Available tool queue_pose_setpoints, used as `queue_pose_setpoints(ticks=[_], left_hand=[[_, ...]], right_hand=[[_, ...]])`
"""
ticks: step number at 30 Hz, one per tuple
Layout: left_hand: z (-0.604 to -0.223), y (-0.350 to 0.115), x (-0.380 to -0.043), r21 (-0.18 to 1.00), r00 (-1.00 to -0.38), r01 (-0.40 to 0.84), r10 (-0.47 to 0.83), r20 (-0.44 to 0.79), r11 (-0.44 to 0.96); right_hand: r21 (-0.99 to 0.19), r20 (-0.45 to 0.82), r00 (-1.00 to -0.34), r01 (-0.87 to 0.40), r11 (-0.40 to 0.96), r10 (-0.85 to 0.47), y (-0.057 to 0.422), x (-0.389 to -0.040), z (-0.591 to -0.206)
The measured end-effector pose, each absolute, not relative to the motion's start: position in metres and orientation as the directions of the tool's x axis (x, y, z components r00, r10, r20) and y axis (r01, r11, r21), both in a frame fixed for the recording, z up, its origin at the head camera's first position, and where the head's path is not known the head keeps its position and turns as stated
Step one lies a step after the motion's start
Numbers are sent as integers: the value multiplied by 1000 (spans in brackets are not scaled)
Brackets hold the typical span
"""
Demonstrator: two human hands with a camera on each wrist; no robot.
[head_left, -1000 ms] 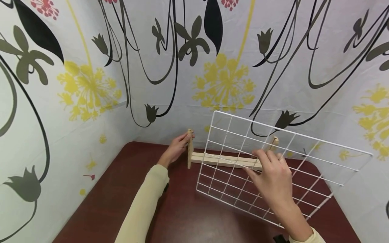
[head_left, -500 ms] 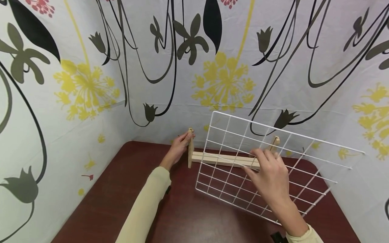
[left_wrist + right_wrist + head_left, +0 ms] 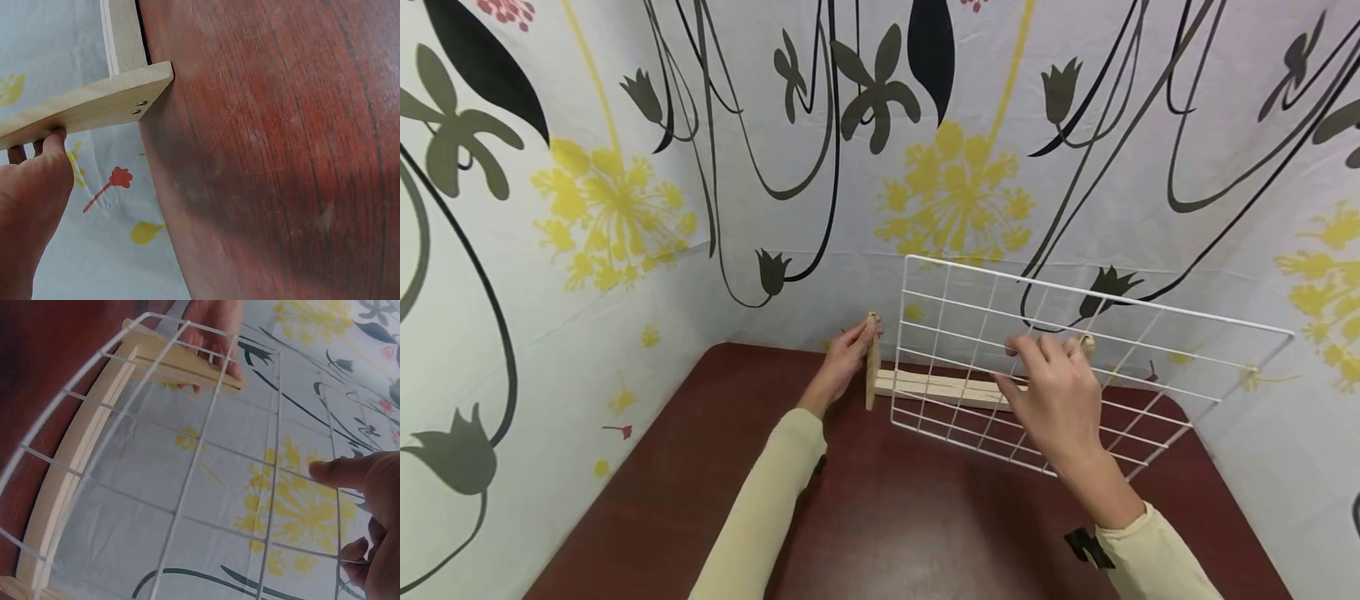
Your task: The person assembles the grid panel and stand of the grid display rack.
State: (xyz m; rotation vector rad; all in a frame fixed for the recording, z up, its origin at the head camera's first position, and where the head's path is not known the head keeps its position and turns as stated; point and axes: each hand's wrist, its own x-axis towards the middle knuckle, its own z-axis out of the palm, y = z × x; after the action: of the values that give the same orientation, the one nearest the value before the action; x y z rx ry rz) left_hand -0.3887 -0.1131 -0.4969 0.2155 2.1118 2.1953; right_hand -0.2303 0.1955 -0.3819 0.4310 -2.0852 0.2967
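A wooden stand (image 3: 943, 388) has a long bar between two end uprights and stands at the table's back edge. My left hand (image 3: 841, 367) pinches the top of its left upright (image 3: 872, 379); two screw heads show low on that upright (image 3: 106, 103) in the left wrist view. My right hand (image 3: 1056, 400) holds a white wire grid panel (image 3: 1150, 306) by its inner wires, tilted in front of the stand. In the right wrist view, thumb and fingers of my right hand (image 3: 381, 512) reach through the grid. The right upright is mostly hidden behind the hand and wires.
The stand rests on a dark red-brown wood-grain table (image 3: 917, 508). A white cloth (image 3: 955, 200) printed with flowers hangs around the back and sides, close behind the stand. A black strap (image 3: 1088, 547) shows at my right sleeve.
My right hand has raised the lower edge of the wire grid and shifted the panel slightly left and up toward the stand. My left hand stays on the upright.
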Motion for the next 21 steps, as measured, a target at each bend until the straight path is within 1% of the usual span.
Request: queue_pose_setpoints(ticks=[8,14,21], left_hand=[[-498,-113,-389,999,-983,34,179,41,-42],[-497,-112,-390,998,-984,26,176,35,-51],[-499,-110,-389,992,-987,-7,161,13,-124]], right_hand=[[27,908,-355,-484,874,-225,194,-242,-363],[65,921,-307,-483,873,-238,188,-244,-343],[106,934,-249,-494,863,-257,174,-243,-324]])
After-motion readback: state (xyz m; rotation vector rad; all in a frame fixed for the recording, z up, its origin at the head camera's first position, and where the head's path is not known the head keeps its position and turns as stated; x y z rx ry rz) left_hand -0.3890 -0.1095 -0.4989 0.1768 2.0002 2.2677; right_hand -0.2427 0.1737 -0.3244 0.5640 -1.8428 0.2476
